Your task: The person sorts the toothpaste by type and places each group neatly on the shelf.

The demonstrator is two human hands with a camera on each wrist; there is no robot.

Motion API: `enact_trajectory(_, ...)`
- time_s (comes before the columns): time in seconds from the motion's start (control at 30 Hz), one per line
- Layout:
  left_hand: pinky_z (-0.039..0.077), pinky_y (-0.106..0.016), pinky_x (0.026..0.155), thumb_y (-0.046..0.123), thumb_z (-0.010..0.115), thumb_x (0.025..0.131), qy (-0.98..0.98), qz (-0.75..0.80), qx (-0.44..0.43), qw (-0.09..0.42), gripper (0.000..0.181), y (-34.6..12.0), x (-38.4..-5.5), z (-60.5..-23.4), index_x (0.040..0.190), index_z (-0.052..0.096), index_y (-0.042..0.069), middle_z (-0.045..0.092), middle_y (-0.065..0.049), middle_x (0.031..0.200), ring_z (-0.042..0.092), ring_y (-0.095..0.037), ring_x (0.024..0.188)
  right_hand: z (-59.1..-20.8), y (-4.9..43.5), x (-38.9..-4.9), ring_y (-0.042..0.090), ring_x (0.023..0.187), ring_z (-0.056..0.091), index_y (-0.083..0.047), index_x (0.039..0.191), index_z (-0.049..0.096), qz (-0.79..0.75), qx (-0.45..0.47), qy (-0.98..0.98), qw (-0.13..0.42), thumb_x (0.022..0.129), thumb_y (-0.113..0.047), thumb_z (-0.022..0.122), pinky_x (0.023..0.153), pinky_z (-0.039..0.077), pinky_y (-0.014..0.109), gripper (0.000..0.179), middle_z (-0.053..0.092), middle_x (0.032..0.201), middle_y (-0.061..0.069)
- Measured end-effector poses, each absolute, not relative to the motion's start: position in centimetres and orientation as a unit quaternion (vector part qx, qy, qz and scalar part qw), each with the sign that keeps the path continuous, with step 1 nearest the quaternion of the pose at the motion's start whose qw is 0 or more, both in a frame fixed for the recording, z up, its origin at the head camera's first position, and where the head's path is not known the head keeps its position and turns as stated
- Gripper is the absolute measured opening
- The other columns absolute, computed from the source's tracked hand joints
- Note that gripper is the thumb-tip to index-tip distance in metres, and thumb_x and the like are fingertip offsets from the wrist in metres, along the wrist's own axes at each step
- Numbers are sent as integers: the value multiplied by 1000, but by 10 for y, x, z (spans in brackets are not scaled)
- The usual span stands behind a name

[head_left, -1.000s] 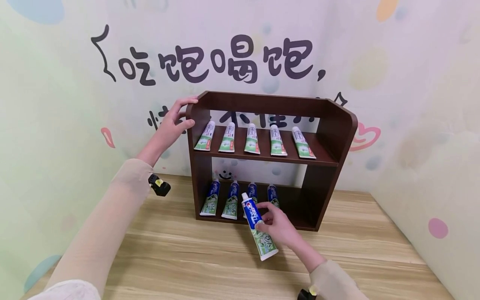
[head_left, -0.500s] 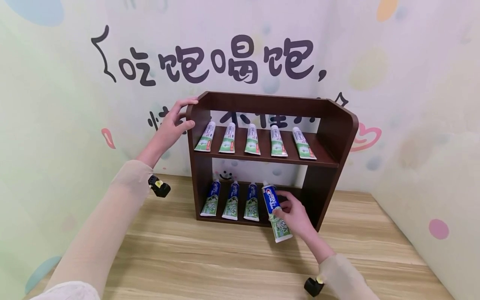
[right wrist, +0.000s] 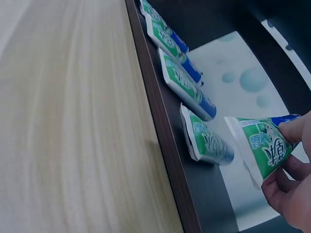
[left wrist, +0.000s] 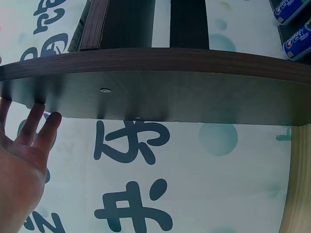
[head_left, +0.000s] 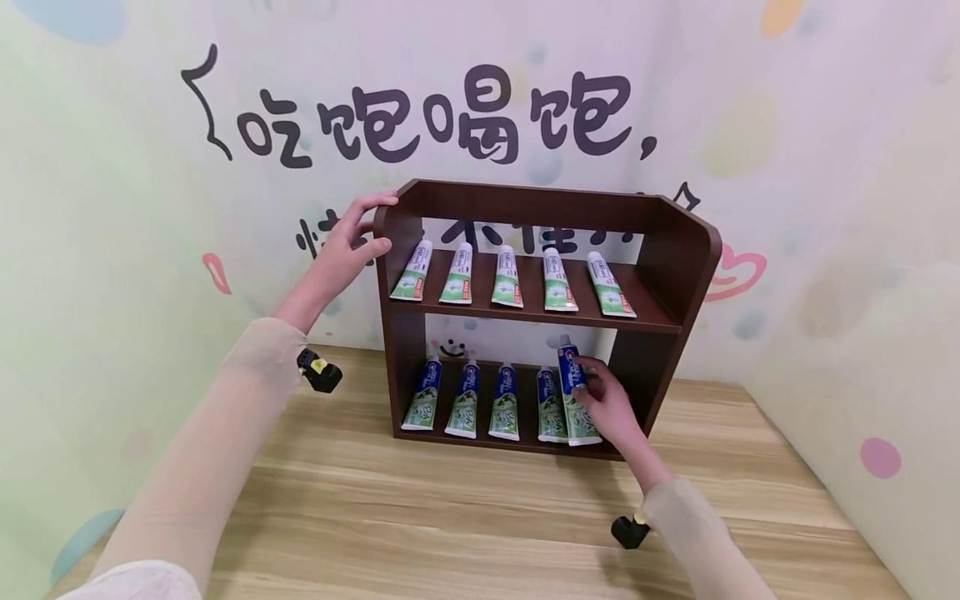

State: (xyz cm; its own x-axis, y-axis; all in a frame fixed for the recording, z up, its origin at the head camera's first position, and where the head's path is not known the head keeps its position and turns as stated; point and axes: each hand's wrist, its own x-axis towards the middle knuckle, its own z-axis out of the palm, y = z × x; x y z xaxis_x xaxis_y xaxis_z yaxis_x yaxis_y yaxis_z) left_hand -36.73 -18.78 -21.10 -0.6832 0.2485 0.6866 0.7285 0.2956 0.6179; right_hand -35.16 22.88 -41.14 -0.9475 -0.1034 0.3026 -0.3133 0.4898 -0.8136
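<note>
My right hand point(head_left: 613, 407) pinches a blue and green toothpaste tube point(head_left: 568, 360), cap up, at the right part of the lower shelf. In the right wrist view, the tail of this toothpaste tube point(right wrist: 265, 148) is off the shelf board, beside a similar tube point(right wrist: 206, 138). More blue and green tubes point(head_left: 505, 400) lean in a row to its left. My left hand point(head_left: 339, 257) rests at the upper left corner of the dark brown rack point(head_left: 525, 198). The left wrist view has its fairly straight fingertips touching the rack's outer side panel point(left wrist: 170, 94).
Several white and green toothpaste tubes point(head_left: 506, 279) lean in a row on the upper shelf. The rack stands on a wood-grain table point(head_left: 420, 517), against a printed wall point(head_left: 735, 100) with large dark characters. Another wall rises at the right.
My right hand has carried the toothpaste tube from in front of the rack rightward and inward, to the right of the row on the lower shelf. My left hand has stayed put.
</note>
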Motion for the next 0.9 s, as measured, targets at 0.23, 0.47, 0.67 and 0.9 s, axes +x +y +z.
enact_trajectory(0.23, 39, -39, 105, 5, 55, 94, -772, -498, -314, 240, 50, -188, -366, -210, 142, 44, 14, 35, 0, 160, 41, -31, 140, -417, 236, -363, 39, 122, 58, -18, 146, 43, 532, 112, -835, 80, 98, -3, 51, 91, 50, 41, 50, 56, 134, 29)
enact_trajectory(0.47, 40, -39, 103, 5, 55, 94, -774, -499, -311, 237, 50, -189, -369, -212, 142, 44, 13, 34, 0, 160, 41, -32, 139, -425, 237, -368, 39, 128, 53, -15, 145, 43, 545, 82, -832, 71, 99, -4, 50, 98, 47, 45, 47, 50, 142, 29)
enact_trajectory(0.67, 40, -41, 102, 6, 55, 94, -774, -503, -304, 234, 50, -188, -369, -212, 142, 44, 14, 34, 0, 161, 42, -33, 138, -432, 240, -371, 34, 120, 54, -14, 147, 42, 557, 58, -825, 78, 100, -4, 48, 84, 47, 30, 48, 51, 138, 29)
enact_trajectory(0.9, 41, -38, 101, 7, 55, 94, -775, -500, -307, 236, 50, -188, -368, -212, 142, 44, 15, 34, 1, 160, 42, -35, 138, -438, 245, -371, 33, 121, 52, -14, 153, 34, 562, 55, -823, 60, 99, -5, 51, 81, 46, 24, 57, 48, 137, 30)
